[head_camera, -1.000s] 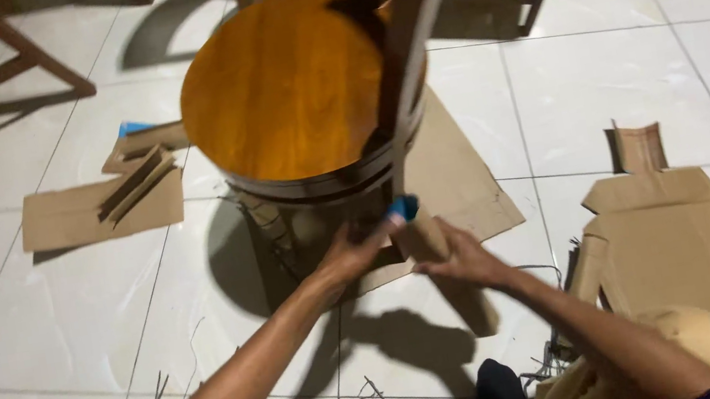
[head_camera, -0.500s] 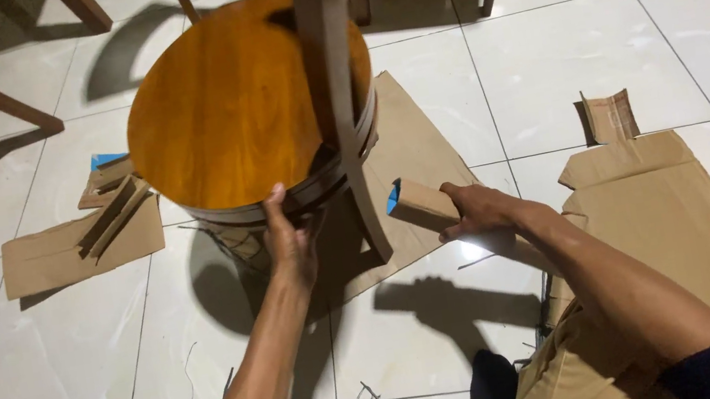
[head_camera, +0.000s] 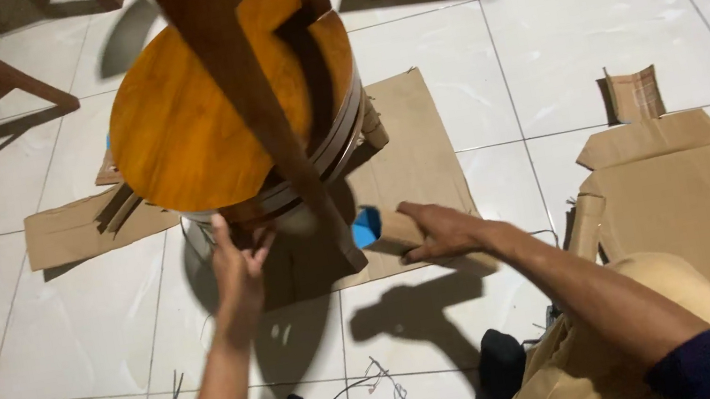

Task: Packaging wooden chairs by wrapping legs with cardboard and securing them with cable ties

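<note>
Head view: the left hand (head_camera: 237,266) grips the near underside rim of the upturned round stool (head_camera: 217,107), fingers curled. The right hand (head_camera: 440,229) clasps a cardboard sleeve (head_camera: 383,228) just right of the stool leg (head_camera: 266,119). The tilted stool could slip on the tile floor (head_camera: 592,19). No containers show.

A single head-worn camera looks steeply down from close above at the stool (head_camera: 208,109), the tiled floor (head_camera: 594,29) and the wearer's own knees and forearms.
</note>
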